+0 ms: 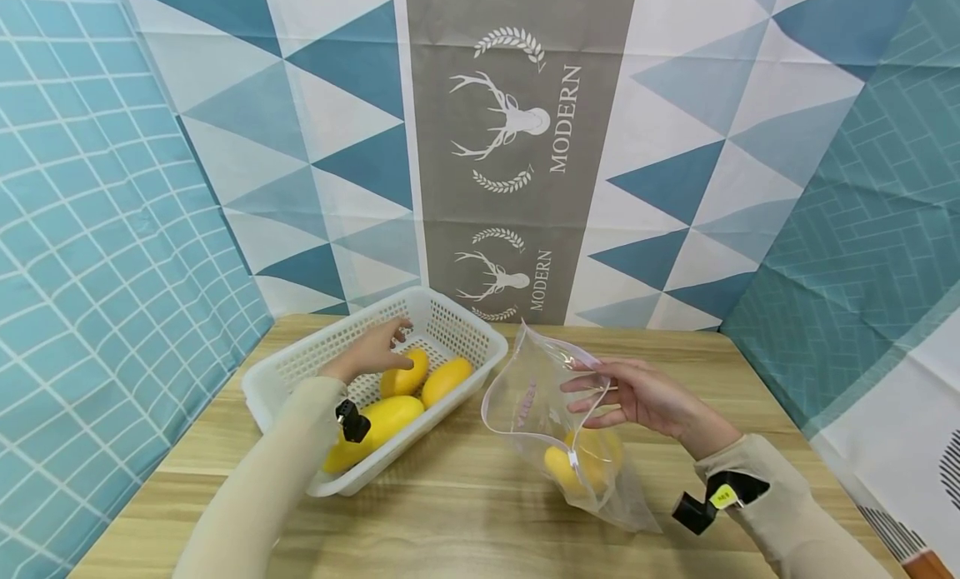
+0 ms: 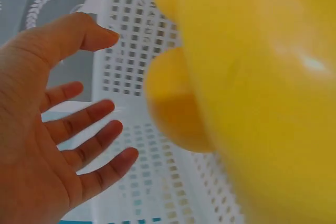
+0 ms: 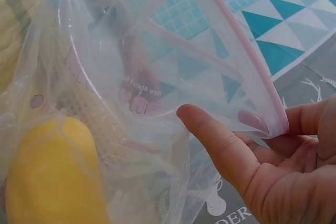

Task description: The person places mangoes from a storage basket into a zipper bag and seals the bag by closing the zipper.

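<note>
- White basket point(image 1: 281, 375): it is below and around L hand point(image 1: 372, 351), which is spread w/ fingers a bit bent, nothing inside.
- Long yellow fruit point(image 1: 393, 416): in basket, on the near side of L hand; prob. one pc. left to do.
- Smaller fruit point(image 1: 406, 375), just by L thumb, and 2nd small fruit point(image 1: 448, 381), farther right of it: both unbagged, so prob. left also.
- Clear bag point(image 1: 528, 416): between the hands, mouth gaping, zip not yet closed. Bagged fruit point(image 1: 561, 464), below R hand, is done; approx. 2 pcs., exact no. unclear.
- R hand point(image 1: 645, 396): pinches bag rim.
</note>
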A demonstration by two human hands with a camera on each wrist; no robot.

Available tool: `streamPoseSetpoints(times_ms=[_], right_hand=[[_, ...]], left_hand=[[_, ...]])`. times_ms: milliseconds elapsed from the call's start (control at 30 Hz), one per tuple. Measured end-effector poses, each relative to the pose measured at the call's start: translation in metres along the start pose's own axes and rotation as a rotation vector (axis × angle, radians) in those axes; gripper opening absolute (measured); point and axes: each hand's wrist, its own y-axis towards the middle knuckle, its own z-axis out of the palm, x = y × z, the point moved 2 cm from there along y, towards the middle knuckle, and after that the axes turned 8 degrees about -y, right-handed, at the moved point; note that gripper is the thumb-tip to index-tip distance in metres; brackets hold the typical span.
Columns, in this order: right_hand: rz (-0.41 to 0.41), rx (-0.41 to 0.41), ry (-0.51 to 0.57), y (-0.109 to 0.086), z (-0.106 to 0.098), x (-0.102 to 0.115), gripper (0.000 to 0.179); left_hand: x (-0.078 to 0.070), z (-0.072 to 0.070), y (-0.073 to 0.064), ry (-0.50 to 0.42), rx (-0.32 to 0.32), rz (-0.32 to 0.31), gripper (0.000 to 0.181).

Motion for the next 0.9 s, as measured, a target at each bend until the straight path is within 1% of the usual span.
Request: streamPoseSetpoints(times_ms=[167, 267, 333, 467, 667, 900], right_hand=[[0.001, 0.002, -0.002, 0.001, 0.001, 0.0, 0.037], [0.004, -0.001, -0.004, 0.002, 0.001, 0.0, 0.037], [0.008, -0.005, -0.004, 0.002, 0.001, 0.0, 0.036], [0.015, -0.011, -0.001, 0.002, 0.001, 0.001, 0.033], [0.024, -0.016, 0.006, 0.002, 0.001, 0.001, 0.035], [0.024, -0.018, 0.004, 0.002, 0.001, 0.0, 0.041]], left_hand=[[0.014, 0.01, 0.002, 0.053, 0.045, -0.054, 0.075], [0.02, 0.015, 0.001, 0.071, 0.064, -0.08, 0.077], [0.02, 0.017, 0.001, 0.063, 0.064, -0.093, 0.077], [0.019, 0.019, 0.0, 0.068, 0.069, -0.099, 0.076], [0.021, 0.023, -0.002, 0.118, 0.094, -0.065, 0.076], [0.025, 0.023, -0.001, 0.103, 0.088, -0.065, 0.074]])
